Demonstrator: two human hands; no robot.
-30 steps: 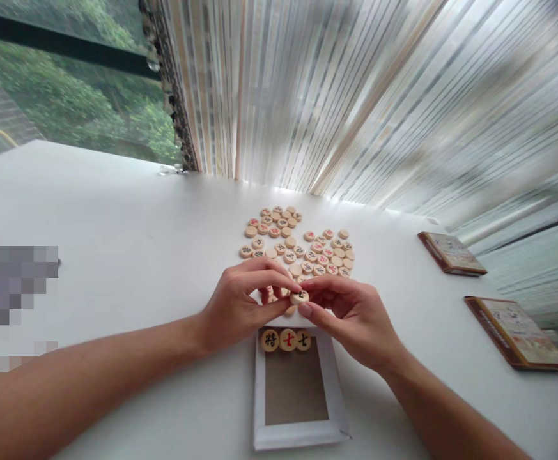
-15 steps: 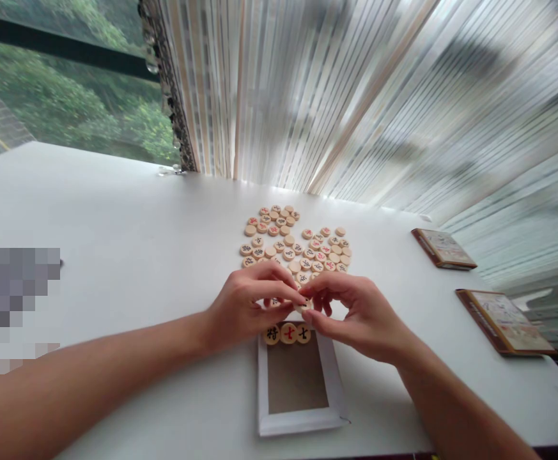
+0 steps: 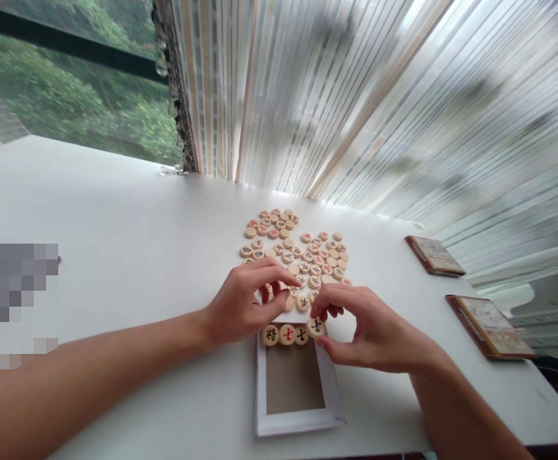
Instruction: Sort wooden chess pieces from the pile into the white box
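Between the thumb and fingers of my right hand (image 3: 360,326) is a round wooden xiangqi piece (image 3: 316,326) with a black character, held at the top right corner of a white box (image 3: 302,423). Three pieces sit side by side along the box's far end: a black-marked one (image 3: 270,335), a red-marked one (image 3: 287,335) and another black-marked one (image 3: 300,335). My left hand (image 3: 250,297) hovers at the near edge of the loose pieces (image 3: 302,303), thumb and fingers apart, with nothing in it. Its fingers partly cover some of them.
Many more wooden pieces (image 3: 316,269), red-marked, black-marked and blank side up, lie scattered beyond my hands on the white table (image 3: 130,255). Two flat brown-edged boxes (image 3: 434,255) rest at the right. A string curtain (image 3: 279,96) hangs along the table's far edge beside a window.
Both hands held a piece together above the box's far end. My left hand has let go and drawn left; my right hand has carried the piece down and right to the box's corner.
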